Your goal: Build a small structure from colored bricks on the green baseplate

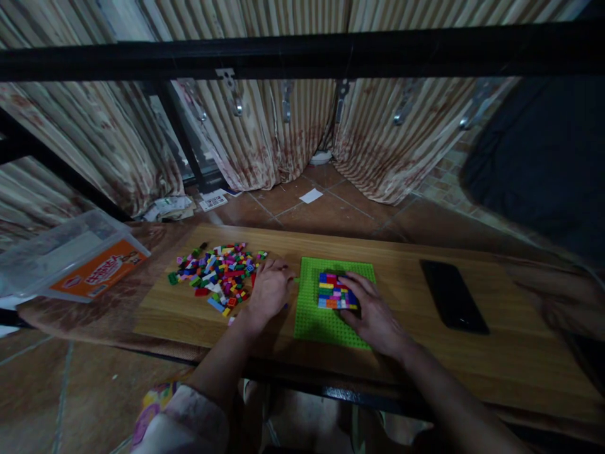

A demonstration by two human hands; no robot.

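A green studded baseplate (309, 325) lies on the wooden board. On it sits a low block of multicoloured toy bricks (331, 293). My right hand (375, 315) is closed around the block's right side, fingers at the far edge and thumb at the near edge. Between the loose brick pile (217, 271) and the plate's left edge is my left hand (270, 291). Its fingers are curled and pressed together towards the plate, and whatever they pinch is too small to tell. Part of the pile is hidden behind that hand.
A black phone (454, 296) lies right of the baseplate. At the far left stands a clear plastic box (80, 252) with an orange label. A dark metal bar (302, 53) with hooks crosses beyond the board, before striped curtains (283, 139). Someone's dark clothing (543, 151) shows at right.
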